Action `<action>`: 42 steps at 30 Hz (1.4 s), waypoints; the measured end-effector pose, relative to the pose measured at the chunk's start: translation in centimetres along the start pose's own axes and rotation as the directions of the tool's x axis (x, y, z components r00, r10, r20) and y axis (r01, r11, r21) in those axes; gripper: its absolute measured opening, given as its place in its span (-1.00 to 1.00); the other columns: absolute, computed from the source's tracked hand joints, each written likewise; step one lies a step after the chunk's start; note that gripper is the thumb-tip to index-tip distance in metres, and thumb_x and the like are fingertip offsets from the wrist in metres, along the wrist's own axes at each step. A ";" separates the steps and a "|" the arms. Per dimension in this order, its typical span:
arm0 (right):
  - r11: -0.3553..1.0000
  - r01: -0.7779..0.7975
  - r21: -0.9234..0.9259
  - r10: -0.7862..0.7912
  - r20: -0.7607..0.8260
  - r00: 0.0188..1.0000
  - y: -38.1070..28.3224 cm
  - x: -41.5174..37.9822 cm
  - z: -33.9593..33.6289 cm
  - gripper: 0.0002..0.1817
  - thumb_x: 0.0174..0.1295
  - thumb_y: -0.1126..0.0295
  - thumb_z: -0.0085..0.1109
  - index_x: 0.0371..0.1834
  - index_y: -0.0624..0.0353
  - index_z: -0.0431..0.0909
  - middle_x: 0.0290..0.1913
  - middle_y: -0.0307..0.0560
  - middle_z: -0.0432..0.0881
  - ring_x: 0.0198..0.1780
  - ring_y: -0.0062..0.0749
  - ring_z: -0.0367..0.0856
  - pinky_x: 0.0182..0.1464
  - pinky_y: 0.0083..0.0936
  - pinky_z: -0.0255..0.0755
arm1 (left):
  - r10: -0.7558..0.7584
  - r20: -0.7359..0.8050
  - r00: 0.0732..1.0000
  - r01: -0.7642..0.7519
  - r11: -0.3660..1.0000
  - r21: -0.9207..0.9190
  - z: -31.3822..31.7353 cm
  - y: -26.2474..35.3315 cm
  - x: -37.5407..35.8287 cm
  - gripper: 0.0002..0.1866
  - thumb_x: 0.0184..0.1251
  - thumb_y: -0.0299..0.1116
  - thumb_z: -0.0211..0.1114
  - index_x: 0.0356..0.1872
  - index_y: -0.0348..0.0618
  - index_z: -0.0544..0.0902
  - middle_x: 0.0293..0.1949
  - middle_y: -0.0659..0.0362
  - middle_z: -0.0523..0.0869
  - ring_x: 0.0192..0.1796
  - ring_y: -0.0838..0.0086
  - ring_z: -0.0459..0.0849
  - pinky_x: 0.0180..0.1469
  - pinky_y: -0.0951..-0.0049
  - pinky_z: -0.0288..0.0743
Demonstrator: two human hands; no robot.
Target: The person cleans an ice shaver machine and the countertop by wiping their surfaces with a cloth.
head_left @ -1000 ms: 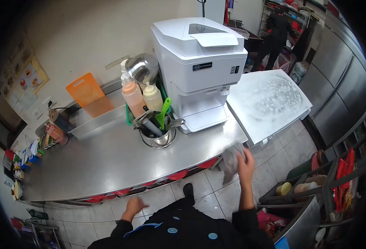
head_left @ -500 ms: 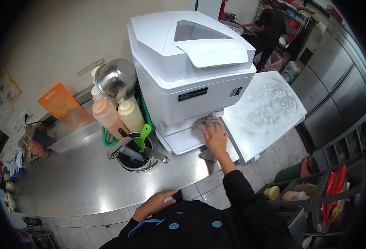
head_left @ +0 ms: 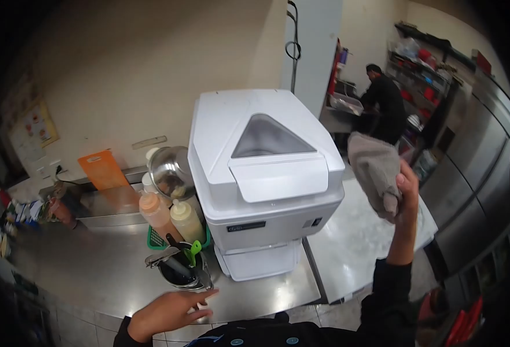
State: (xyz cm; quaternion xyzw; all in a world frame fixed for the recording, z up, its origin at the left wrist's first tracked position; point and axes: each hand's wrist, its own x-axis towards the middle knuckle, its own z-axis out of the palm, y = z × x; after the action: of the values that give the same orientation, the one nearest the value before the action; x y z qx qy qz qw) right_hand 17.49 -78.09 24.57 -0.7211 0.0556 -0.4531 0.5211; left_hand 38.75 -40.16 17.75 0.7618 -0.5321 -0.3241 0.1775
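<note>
A crumpled grey cloth (head_left: pixel 375 168) hangs in my right hand (head_left: pixel 407 188), lifted to the right of a white countertop machine (head_left: pixel 272 217). The machine has a dark triangular window in its sloping lid and a low tray at its base. My left hand (head_left: pixel 174 311) is over the front edge of the steel counter (head_left: pixel 104 277), its fingers stretched out and nothing in them. Closest to it is a metal pot (head_left: pixel 179 280) of utensils, among them a bright green-handled one (head_left: pixel 195 250).
Squeeze bottles (head_left: pixel 187 222) and a metal bowl (head_left: pixel 172 168) stand left of the machine. An orange cutting board (head_left: pixel 103 170) leans at the wall. To the right are a lower white-topped surface (head_left: pixel 353 254) and a steel fridge (head_left: pixel 469 156). Another person (head_left: pixel 387 104) works at the back.
My right hand has lifted the cloth from the machine's base, up and to the right. My left hand has moved left and forward over the counter edge. The view has tilted up.
</note>
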 end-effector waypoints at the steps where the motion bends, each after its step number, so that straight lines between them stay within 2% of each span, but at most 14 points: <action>1: 0.988 0.104 -0.111 -0.086 0.154 0.984 -1.8 2.4 0.7 -0.34 0.09 0.06 0.18 0.14 0.35 0.41 0.09 0.05 0.51 0.13 -0.33 0.46 0.19 -0.50 0.26 | -0.014 -0.033 0.999 0.014 1.000 0.002 -0.4 1.0 -0.1 -0.57 0.25 -0.28 0.25 0.16 -0.09 0.50 -0.28 0.02 0.70 -0.22 0.16 0.67 -0.15 0.31 0.52; 3: 0.869 0.299 -0.395 -0.123 0.412 0.903 -3.6 6.6 2.4 -0.27 0.10 -0.01 0.21 0.18 0.38 0.36 0.17 0.07 0.45 0.24 -0.23 0.37 0.24 -0.49 0.19 | 0.252 -0.496 0.831 -0.213 0.968 0.134 -1.0 2.3 0.0 -0.57 0.15 -0.39 0.34 0.09 -0.14 0.54 -0.33 0.10 0.70 -0.35 0.27 0.65 -0.25 0.40 0.52; 7: 0.721 0.630 -0.289 0.083 0.938 0.335 -1.9 12.2 10.9 -0.30 0.25 -0.14 -0.02 0.34 0.08 0.28 0.26 0.13 0.39 0.33 -0.09 0.28 0.33 -0.34 0.09 | 0.300 -0.716 0.631 -0.126 0.950 0.287 -0.6 2.5 -0.1 -0.58 0.06 -0.48 0.38 0.02 -0.17 0.58 -0.47 0.13 0.66 -0.48 0.31 0.58 -0.37 0.41 0.48; 9: 0.657 0.608 -0.446 0.222 0.885 0.409 -0.6 12.6 15.2 -0.31 0.29 -0.20 -0.16 0.37 -0.04 0.25 0.30 0.13 0.34 0.32 -0.07 0.30 0.35 -0.29 0.09 | 0.319 -0.732 0.602 -0.053 0.931 0.362 -0.4 2.3 -0.3 -0.61 0.10 -0.52 0.34 0.02 -0.21 0.57 -0.51 0.12 0.66 -0.49 0.37 0.59 -0.37 0.45 0.48; 14: 0.700 0.602 -0.384 0.065 0.874 0.481 11.0 24.2 22.4 -0.29 0.26 -0.22 -0.21 0.35 0.01 0.26 0.32 0.11 0.32 0.26 0.06 0.35 0.31 -0.30 0.18 | 0.280 -0.891 0.358 0.142 0.926 0.349 0.0 2.0 1.2 -0.65 -0.14 -0.62 0.42 -0.21 -0.21 0.66 -0.53 0.15 0.65 -0.55 0.35 0.58 -0.49 0.42 0.41; 16: 0.556 0.585 -0.591 0.205 0.779 0.593 12.9 28.3 22.3 -0.42 0.30 -0.20 -0.26 0.30 -0.24 0.32 0.33 0.08 0.31 0.26 0.06 0.35 0.29 -0.29 0.22 | 0.296 -0.900 0.319 0.187 0.912 0.366 -0.1 2.0 1.1 -0.61 -0.14 -0.64 0.41 -0.17 -0.20 0.64 -0.53 0.15 0.65 -0.54 0.33 0.59 -0.47 0.43 0.43; 18: 0.209 0.845 -0.492 0.160 0.870 0.466 19.3 33.6 21.2 -0.46 0.26 0.20 -0.13 0.37 -0.32 0.18 0.36 0.11 0.21 0.25 0.09 0.34 0.25 -0.25 0.28 | 0.251 -0.919 0.306 0.152 0.940 0.307 0.4 1.9 0.1 -0.62 0.07 -0.60 0.31 -0.01 -0.18 0.61 -0.47 0.09 0.66 -0.45 0.38 0.62 -0.34 0.43 0.48; 20: 0.148 0.884 -0.444 0.098 0.896 0.433 21.1 35.5 18.3 -0.41 0.20 0.28 -0.08 0.37 -0.27 0.18 0.27 0.15 0.34 0.24 0.08 0.35 0.22 -0.26 0.31 | 0.195 -0.934 0.300 0.136 0.960 0.244 1.5 1.6 -1.4 -0.64 0.23 -0.56 0.24 0.07 -0.14 0.59 -0.42 0.06 0.67 -0.39 0.38 0.63 -0.28 0.40 0.51; 23: 0.157 0.856 -0.492 0.096 0.871 0.482 23.2 37.5 13.9 -0.45 0.16 0.32 -0.04 0.30 -0.15 0.29 0.15 0.21 0.45 0.17 0.10 0.41 0.19 -0.29 0.34 | 0.069 -0.980 0.186 0.360 0.923 0.133 4.7 0.1 -3.6 -0.64 0.23 -0.56 0.25 0.08 -0.17 0.58 -0.44 0.06 0.66 -0.41 0.38 0.61 -0.29 0.41 0.50; 26: 0.439 0.648 -0.622 0.171 0.766 0.620 22.7 36.1 9.7 -0.58 0.21 0.23 0.04 0.16 -0.05 0.47 0.05 0.22 0.53 0.05 0.00 0.54 0.11 -0.37 0.41 | -0.214 -0.976 0.039 0.473 0.864 -0.170 7.3 -0.8 -5.3 -0.63 0.23 -0.53 0.26 0.10 -0.18 0.57 -0.45 0.06 0.66 -0.44 0.40 0.61 -0.32 0.41 0.50; 29: 0.781 0.234 -0.579 0.152 0.540 0.828 20.5 31.7 8.4 -0.58 0.15 0.26 0.02 0.09 0.08 0.53 0.06 0.29 0.51 0.03 0.13 0.51 0.15 -0.28 0.36 | -0.204 -0.979 0.007 0.456 0.872 -0.179 7.9 -0.5 -5.1 -0.65 0.25 -0.51 0.26 0.08 -0.18 0.58 -0.47 0.06 0.67 -0.45 0.39 0.61 -0.33 0.41 0.50; 31: 0.716 -0.058 -0.696 0.328 0.261 0.908 15.5 27.2 9.6 -0.57 0.17 0.20 0.04 0.06 0.17 0.53 0.06 0.29 0.52 0.05 0.07 0.51 0.14 -0.28 0.36 | -0.232 -0.973 0.003 0.433 0.877 -0.208 7.3 0.1 -4.1 -0.68 0.26 -0.48 0.26 0.05 -0.18 0.60 -0.47 0.07 0.68 -0.46 0.40 0.62 -0.37 0.41 0.49; 35: 0.681 0.480 -0.554 -0.092 0.585 0.806 8.7 16.7 8.3 -0.56 0.15 0.20 0.09 0.00 0.32 0.53 0.02 0.24 0.55 0.05 0.02 0.52 0.13 -0.31 0.35 | 0.036 -0.995 0.093 0.338 0.939 0.065 3.9 0.3 0.1 -0.64 0.12 -0.55 0.31 0.01 -0.23 0.60 -0.50 0.10 0.67 -0.48 0.45 0.62 -0.36 0.48 0.48; 42: 0.780 0.546 -0.306 -0.411 0.407 0.816 5.1 4.4 4.1 -0.58 0.07 0.28 0.16 -0.01 0.26 0.55 -0.01 0.21 0.55 0.11 0.04 0.47 0.15 -0.20 0.35 | 0.243 -0.964 0.112 0.210 0.942 0.262 -0.1 3.2 4.8 -0.63 0.19 -0.59 0.23 0.07 -0.28 0.55 -0.54 0.13 0.64 -0.46 0.51 0.61 -0.29 0.53 0.46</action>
State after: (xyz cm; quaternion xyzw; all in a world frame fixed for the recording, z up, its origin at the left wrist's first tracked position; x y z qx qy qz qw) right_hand 24.98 -79.92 22.85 -0.8665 -0.1229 -0.4277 0.2261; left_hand 37.63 -45.81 18.29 0.7930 -0.3319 0.3647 0.3577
